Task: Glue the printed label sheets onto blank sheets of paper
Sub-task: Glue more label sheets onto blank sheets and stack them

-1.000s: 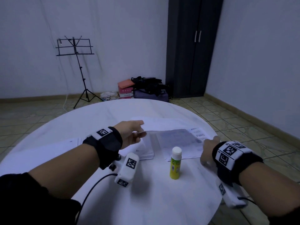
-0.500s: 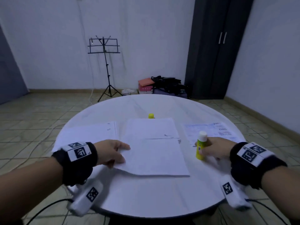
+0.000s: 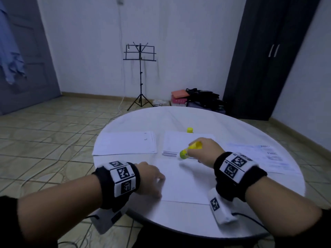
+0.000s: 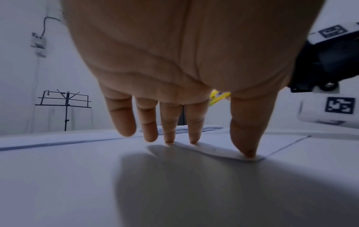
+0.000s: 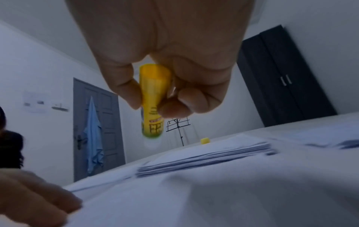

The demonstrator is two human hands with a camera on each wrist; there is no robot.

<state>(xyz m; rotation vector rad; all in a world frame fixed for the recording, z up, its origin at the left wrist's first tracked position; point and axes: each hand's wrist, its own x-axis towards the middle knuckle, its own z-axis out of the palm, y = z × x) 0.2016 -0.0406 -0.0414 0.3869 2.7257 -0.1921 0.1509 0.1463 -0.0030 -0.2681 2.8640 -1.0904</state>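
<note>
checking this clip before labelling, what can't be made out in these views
- Glue stick tip: blurred in the right wrist view, so capped or bare is unclear.
- Printed sheet text: too small and blurred in the head view.
- Right hand fingers' grip: hidden behind its back in the head view.

The left hand (image 3: 149, 178) rests palm down, straight fingertips (image 4: 170, 139) pressing flat. The right hand (image 3: 206, 151) is raised, fingers curled in a grip.

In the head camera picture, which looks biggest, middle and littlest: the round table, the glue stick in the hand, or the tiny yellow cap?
1. Round table, by far.
2. Glue stick in the right hand.
3. Yellow cap, though it lies farther away.
</note>
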